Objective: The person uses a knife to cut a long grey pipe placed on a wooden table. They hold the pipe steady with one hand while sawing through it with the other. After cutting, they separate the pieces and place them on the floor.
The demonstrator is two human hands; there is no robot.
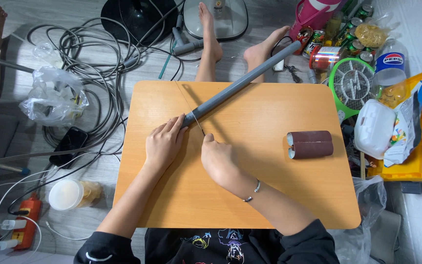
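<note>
Left hand pins the pipe flat, right hand pinches a thread across its uncut near end (sandpaper roll untouched on the tabletop).

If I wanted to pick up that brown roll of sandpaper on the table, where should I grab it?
Probably around its middle, coming down from above. The sandpaper roll lies flat on its side on the table, curled into two tubes, with bare tabletop in front and behind it. A grip across the short width should close easily; both hands are busy at the gray pipe.
</note>
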